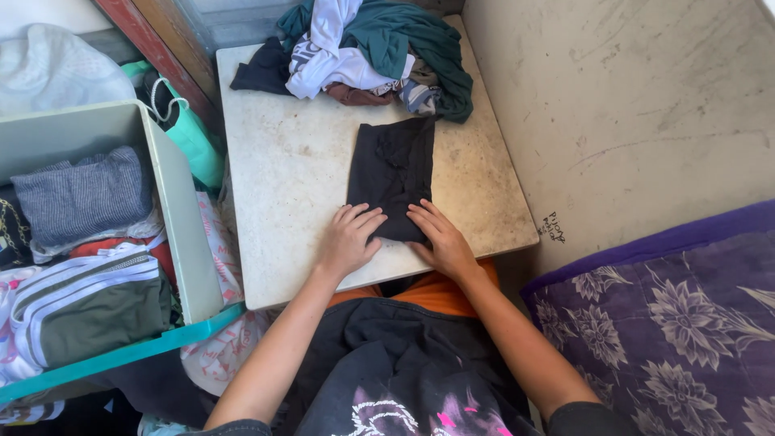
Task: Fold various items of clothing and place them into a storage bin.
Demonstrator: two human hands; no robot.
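Both hands lie flat, fingers spread, on the near end of a black garment (393, 173) folded into a narrow strip on the desk (278, 169): left hand (349, 239), right hand (440, 240). A heap of unfolded clothes (363, 48) waits behind; folded ones fill the crate (182, 218).
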